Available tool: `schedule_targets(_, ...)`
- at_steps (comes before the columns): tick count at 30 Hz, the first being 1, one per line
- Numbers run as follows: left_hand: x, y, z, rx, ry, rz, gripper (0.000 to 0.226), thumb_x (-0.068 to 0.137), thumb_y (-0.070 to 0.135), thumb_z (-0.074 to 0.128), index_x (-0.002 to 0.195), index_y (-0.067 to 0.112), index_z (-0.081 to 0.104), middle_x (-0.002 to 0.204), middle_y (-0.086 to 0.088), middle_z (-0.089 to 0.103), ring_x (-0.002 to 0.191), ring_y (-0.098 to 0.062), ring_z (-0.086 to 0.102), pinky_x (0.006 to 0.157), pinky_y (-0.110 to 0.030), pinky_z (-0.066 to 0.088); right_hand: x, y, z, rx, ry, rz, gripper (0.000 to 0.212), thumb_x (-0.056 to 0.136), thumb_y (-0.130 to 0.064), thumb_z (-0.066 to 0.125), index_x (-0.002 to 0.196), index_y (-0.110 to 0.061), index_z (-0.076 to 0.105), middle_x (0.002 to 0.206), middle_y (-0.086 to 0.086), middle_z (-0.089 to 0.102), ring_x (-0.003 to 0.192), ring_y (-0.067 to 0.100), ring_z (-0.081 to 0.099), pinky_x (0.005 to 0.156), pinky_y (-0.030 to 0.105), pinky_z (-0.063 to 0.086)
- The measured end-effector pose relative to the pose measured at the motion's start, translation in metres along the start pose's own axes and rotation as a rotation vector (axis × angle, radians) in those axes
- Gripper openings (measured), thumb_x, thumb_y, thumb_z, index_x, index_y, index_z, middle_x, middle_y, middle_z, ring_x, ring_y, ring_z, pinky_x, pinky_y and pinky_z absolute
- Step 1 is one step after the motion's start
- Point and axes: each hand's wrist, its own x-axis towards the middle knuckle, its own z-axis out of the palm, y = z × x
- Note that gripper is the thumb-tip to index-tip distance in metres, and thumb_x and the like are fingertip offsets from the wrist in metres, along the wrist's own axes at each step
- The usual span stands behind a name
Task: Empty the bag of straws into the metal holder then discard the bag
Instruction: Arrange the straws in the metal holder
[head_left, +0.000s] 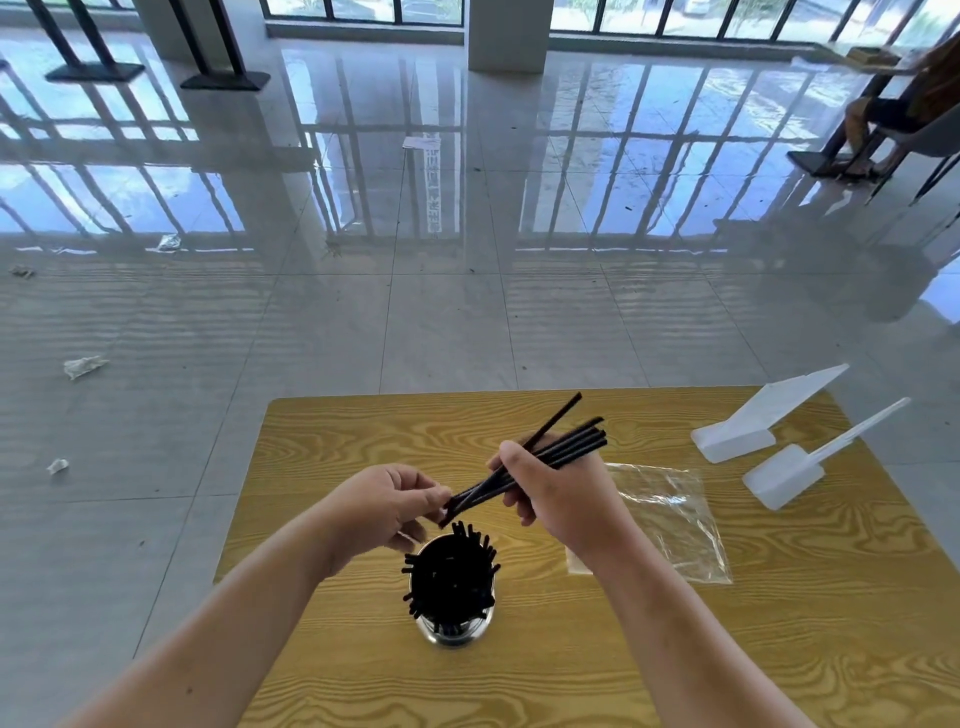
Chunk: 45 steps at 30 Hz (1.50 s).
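I observe the right hand raised above the table, fingers closed round a loose bundle of black straws angled up and away; the left hand pinches the bundle's lower ends, just above the metal holder, itself packed with straws; the clear bag lies flat, right of the holder.

On the desk: holder near the middle full of straws, bag to its right, two scoops behind that.
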Motion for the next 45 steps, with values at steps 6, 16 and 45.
schedule_targets(6,0.001,-0.025,-0.018,0.678,0.038,-0.047,0.036,0.084,0.03,0.075,0.118,0.036,0.064,0.097,0.009,0.073,0.075,-0.007,0.07,0.069,-0.027,0.061,-0.01,0.016,0.006,-0.269,-0.116,-0.022,0.022,0.091,-0.042,0.071,0.079,-0.023,0.076,0.067,0.002,0.074,0.054,0.007,0.062,0.054,0.026,0.052)
schedule_targets(16,-0.013,-0.061,0.004,0.741,-0.11,-0.009,0.124,0.045,0.072,0.091,0.151,0.06,0.027,0.118,0.025,0.056,0.101,0.009,0.059,0.077,-0.01,0.045,-0.022,0.066,0.032,-0.619,-0.223,-0.033,0.024,0.083,-0.055,0.066,0.096,-0.036,0.074,0.074,-0.022,0.07,0.064,0.001,0.063,0.054,0.023,0.051)
schedule_targets(45,-0.024,-0.118,0.07,0.846,0.533,0.53,0.026,0.094,0.052,0.069,0.094,0.027,0.062,0.079,0.016,0.061,0.065,-0.011,0.061,0.063,-0.028,0.05,-0.034,0.096,0.034,-0.098,-0.139,0.31,0.018,0.101,-0.024,0.063,0.092,-0.014,0.075,0.067,-0.001,0.071,0.054,0.015,0.061,0.052,0.03,0.052)
